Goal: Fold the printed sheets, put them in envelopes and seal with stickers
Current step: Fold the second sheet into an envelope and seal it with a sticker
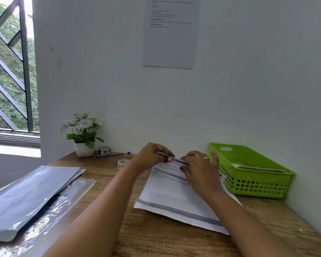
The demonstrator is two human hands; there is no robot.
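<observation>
A stack of printed sheets lies on the wooden table in front of me. My left hand and my right hand both pinch the far edge of the top sheet, which is lifted and curled toward me. A pile of grey envelopes lies at the left, partly on clear plastic wrap. One sticker roll sits just left of my left hand. A second roll stands beside the plant pot.
A green plastic basket with something flat inside stands at the right against the wall. A small potted plant with white flowers and a blue pen sit at the back. A window is at the left.
</observation>
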